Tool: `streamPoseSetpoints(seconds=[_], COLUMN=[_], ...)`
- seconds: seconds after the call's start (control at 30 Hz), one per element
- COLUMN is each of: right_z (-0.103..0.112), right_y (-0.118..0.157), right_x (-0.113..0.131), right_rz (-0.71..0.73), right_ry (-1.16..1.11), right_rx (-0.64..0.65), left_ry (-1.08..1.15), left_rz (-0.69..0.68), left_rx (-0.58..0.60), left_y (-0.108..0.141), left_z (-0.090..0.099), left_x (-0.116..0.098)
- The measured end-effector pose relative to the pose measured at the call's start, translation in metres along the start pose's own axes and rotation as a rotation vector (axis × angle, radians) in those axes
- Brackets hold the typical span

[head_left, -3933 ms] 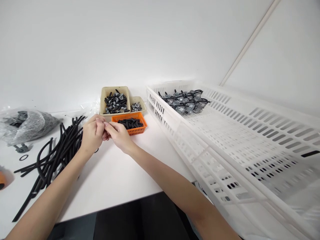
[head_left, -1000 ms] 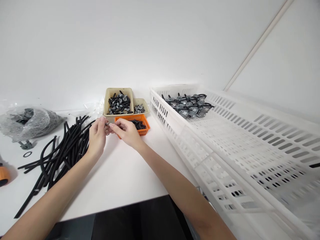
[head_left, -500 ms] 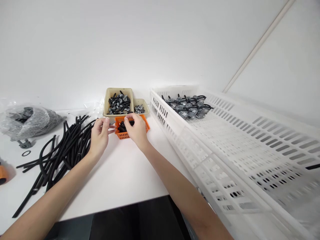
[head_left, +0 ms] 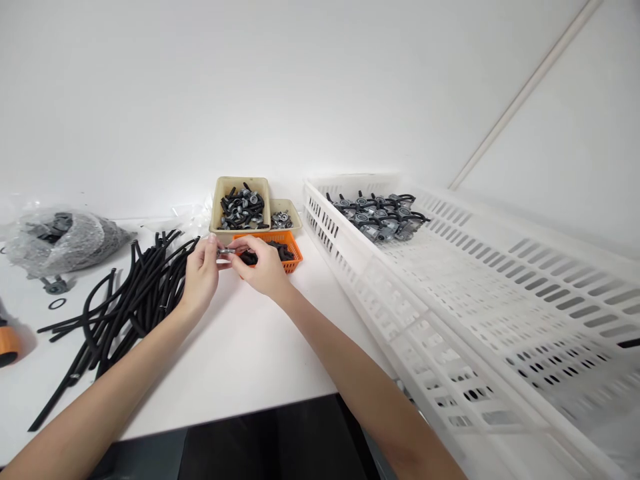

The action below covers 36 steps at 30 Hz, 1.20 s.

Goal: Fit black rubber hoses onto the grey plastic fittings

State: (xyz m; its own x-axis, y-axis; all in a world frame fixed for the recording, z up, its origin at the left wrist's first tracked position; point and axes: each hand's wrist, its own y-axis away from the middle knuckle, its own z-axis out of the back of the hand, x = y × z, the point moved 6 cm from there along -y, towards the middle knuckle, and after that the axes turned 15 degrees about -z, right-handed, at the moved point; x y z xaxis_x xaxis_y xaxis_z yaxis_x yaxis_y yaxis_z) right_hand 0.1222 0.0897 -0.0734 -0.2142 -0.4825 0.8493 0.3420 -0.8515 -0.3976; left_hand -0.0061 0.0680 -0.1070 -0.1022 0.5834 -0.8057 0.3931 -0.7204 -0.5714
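Note:
My left hand (head_left: 201,270) is closed in a pinch on a small silvery metal part (head_left: 227,251); its exact kind is too small to make out. My right hand (head_left: 263,267) meets it from the other side, fingertips pinched at the part's right end. Whether the right fingers also hold a small black piece is hidden. Just behind the hands stands an orange basket (head_left: 299,255), partly covered by my right hand, with small black pieces (head_left: 284,251) inside.
Behind are a beige bin (head_left: 215,212) of black-and-grey fittings and a smaller tray (head_left: 295,211) of metal parts. Black hoses (head_left: 130,293) and a bubble-wrap bag (head_left: 95,241) lie left. To the right, a large white crate (head_left: 370,263) holds grey assemblies (head_left: 385,217).
My right hand has come out of the orange basket and moved left to the metal part at my left fingertips. The view has shifted slightly.

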Motion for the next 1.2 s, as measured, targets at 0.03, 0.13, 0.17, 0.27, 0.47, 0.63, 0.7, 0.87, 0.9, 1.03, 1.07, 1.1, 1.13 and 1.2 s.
streamPoseSetpoints(seconds=[0.03, 0.13, 0.17, 0.27, 0.47, 0.63, 0.7, 0.87, 0.9, 1.03, 1.07, 1.1, 1.13, 1.2], right_z=[0.0, 0.001, 0.002, 0.005, 0.011, 0.015, 0.015, 0.015, 0.014, 0.014, 0.013, 0.013, 0.012, 0.01], right_y=[0.0, 0.0, 0.0, -0.001, -0.002, 0.001, 0.001, 0.001, 0.001, -0.001, -0.001, -0.001, -0.001, -0.001], right_x=[-0.001, -0.001, -0.001, -0.002, -0.004, 0.001, 0.003, 0.004, 0.004, 0.004, 0.004, 0.004, 0.004, 0.003], right_rz=[-0.012, -0.037, -0.039, -0.049, -0.059, -0.005, 0.014, 0.034, 0.037, 0.06, 0.062, 0.06, 0.054, 0.042], right_ry=[-0.002, -0.013, -0.015, -0.025, -0.032, 0.002, 0.014, 0.015, 0.009, -0.042, -0.052, -0.055, -0.051, -0.031], right_rx=[-0.007, -0.023, -0.034, -0.076, -0.175, -0.243, -0.256, -0.239, -0.23, -0.202, -0.19, -0.178, -0.167, -0.151], left_ry=[-0.004, -0.006, -0.003, 0.003, -0.022, -0.041, -0.069, -0.158, -0.175, -0.23, -0.24, -0.247, -0.252, -0.26], left_rz=[-0.002, 0.011, 0.019, 0.025, 0.016, -0.053, -0.12, -0.273, -0.288, -0.303, -0.305, -0.307, -0.311, -0.323], left_rx=[0.004, 0.01, 0.012, 0.038, 0.131, 0.172, 0.208, 0.294, 0.298, 0.295, 0.293, 0.287, 0.28, 0.27], left_y=[0.0, 0.001, 0.001, 0.001, 0.003, 0.003, 0.002, 0.0, 0.0, -0.002, -0.002, -0.002, -0.002, -0.004], left_z=[0.0, -0.001, -0.001, -0.004, -0.009, -0.01, -0.011, -0.012, -0.012, -0.011, -0.011, -0.011, -0.01, -0.009], left_x=[0.0, 0.001, 0.001, 0.001, -0.002, -0.006, -0.008, -0.01, -0.01, -0.009, -0.009, -0.009, -0.009, -0.01])
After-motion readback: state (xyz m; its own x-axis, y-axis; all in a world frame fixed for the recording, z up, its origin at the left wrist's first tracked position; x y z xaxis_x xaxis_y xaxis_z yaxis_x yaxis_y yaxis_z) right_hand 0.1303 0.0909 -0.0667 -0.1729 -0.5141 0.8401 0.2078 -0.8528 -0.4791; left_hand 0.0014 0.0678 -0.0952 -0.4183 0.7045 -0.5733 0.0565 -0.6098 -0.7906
